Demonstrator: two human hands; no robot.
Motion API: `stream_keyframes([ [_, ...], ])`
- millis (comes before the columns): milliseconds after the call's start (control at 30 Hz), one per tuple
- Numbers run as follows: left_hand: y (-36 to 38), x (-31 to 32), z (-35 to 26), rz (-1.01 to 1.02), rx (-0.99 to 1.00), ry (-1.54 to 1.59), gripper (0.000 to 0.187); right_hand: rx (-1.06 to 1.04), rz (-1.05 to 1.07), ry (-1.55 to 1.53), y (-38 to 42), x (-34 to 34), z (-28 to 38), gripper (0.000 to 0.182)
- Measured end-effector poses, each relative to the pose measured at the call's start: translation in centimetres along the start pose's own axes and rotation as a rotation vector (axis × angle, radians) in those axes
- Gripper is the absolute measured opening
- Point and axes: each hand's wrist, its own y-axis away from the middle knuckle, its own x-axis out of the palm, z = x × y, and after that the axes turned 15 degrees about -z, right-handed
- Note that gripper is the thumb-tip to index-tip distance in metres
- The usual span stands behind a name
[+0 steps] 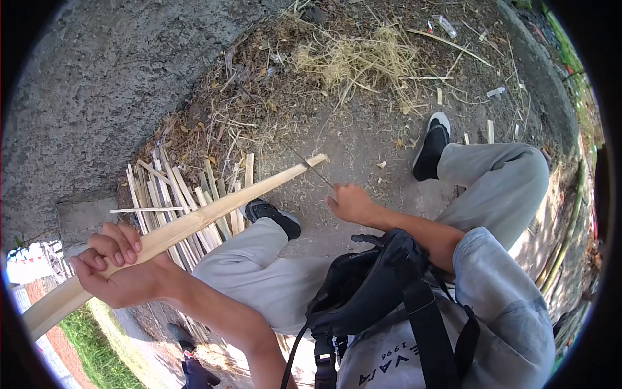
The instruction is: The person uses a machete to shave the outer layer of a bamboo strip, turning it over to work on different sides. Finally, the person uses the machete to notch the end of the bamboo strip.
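At lower left, the left hand [113, 266] curls its fingers round a bamboo pole [194, 223] slanting to centre, where the right hand's [353, 204] fingers close on a thin blade [318, 173] crossing the pole's tip

Dirt ground [372, 139], pale split strips [188, 194] heaped at left (loosely fanned), tangled straw-like shavings [356, 61], a clear bottle [447, 27].

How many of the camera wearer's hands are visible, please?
2: the left hand grips a long bamboo piece; the right hand holds a thin blade across its far end.
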Motion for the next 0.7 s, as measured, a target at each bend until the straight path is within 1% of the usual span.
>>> stream_keyframes([
  [100,0.0,-0.2,-0.1,0.063,-0.034,0.024,0.035,-0.024,0.013,0.034,-0.3,1.4,-1.7,0.03],
  [167,0.2,0.3,-0.1,0.024,-0.015,0.013,0.036,0.013,0.016,0.031,-0.9,2.3,-3.4,0.03],
  [233,0.0,0.3,0.0,-0.001,-0.014,0.012,0.036,0.041,0.014,0.061,-1.0,1.9,-4.2,0.032],
  [300,-0.4,0.0,0.0,0.007,-0.039,0.032,0.035,0.056,0.001,0.122,-1.1,-0.1,-4.0,0.035],
  [400,-0.8,-0.1,0.2,-0.011,-0.042,0.029,0.034,-0.092,0.098,0.16,-1.5,-2.0,-4.8,0.034],
  [433,-0.9,0.0,0.1,-0.008,-0.037,0.031,0.034,-0.096,0.18,0.144,-1.6,-2.7,-4.9,0.034],
  [500,-0.8,0.0,0.2,0.003,-0.038,0.033,0.033,-0.091,0.345,0.112,-1.0,-6.1,-3.3,0.033],
  [600,-1.1,0.5,0.6,0.032,-0.041,0.014,0.033,-0.176,0.233,0.262,-0.7,-7.7,-3.2,0.034],
  [633,-1.5,0.6,0.9,0.046,-0.054,0.015,0.032,-0.157,0.15,0.216,-0.4,-8.5,-3.2,0.032],
  [700,-2.5,0.8,1.5,0.076,-0.068,0.01,0.032,-0.13,-0.013,0.117,0.8,-11.3,-1.1,0.029],
])
